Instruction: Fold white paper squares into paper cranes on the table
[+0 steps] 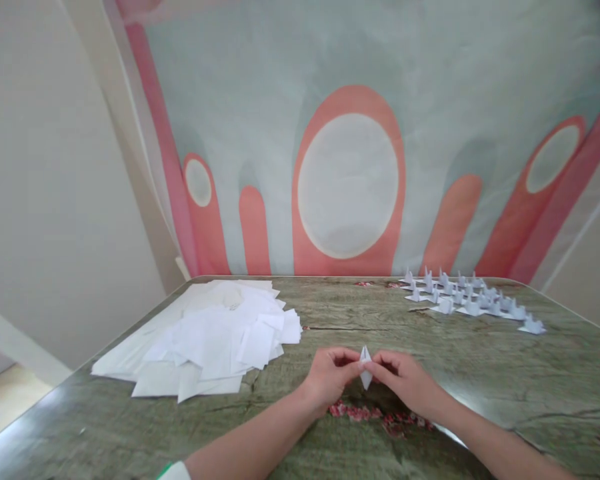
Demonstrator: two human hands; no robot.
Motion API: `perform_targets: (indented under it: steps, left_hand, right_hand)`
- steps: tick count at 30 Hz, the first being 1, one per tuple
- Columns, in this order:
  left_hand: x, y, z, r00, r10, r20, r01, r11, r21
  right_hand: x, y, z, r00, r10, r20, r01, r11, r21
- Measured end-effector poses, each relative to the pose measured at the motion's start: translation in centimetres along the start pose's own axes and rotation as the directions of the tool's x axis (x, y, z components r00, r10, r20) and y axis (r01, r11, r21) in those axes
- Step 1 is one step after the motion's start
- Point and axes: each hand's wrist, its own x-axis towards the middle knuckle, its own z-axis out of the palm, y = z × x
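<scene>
Between my two hands is a small white folded paper [366, 379], a narrow diamond shape held upright with its points up and down. My left hand [332, 375] pinches its left side, thumb across the front. From the right, my right hand [403, 377] grips the same piece, its thumb meeting the left thumb near the middle. The fingertips behind the paper are partly hidden. Both hands are low over the wood-patterned table [340, 310].
A spread heap of white paper sheets [215, 333] covers the table's left side. Rows of small white folded paper figures [473, 307] stand at the back right. Behind the table hangs a grey-green backdrop with coral shapes [350, 180]. Pink flower print [395, 421] shows near my wrists.
</scene>
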Motion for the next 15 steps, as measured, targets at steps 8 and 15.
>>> perform_targets:
  steps: [8,15]
  left_hand:
    - [-0.8,-1.8,0.2,0.984,0.169,-0.061,-0.154,0.968,0.199]
    - [-0.9,-1.7,0.1,0.978,0.21,-0.016,-0.194,0.926,0.324]
  right_hand:
    - [-1.5,0.5,1.5,0.989,-0.087,-0.118,0.071,0.989,-0.129]
    - [-1.6,1.0,1.8,0.983,-0.105,-0.149,0.091,0.991,-0.1]
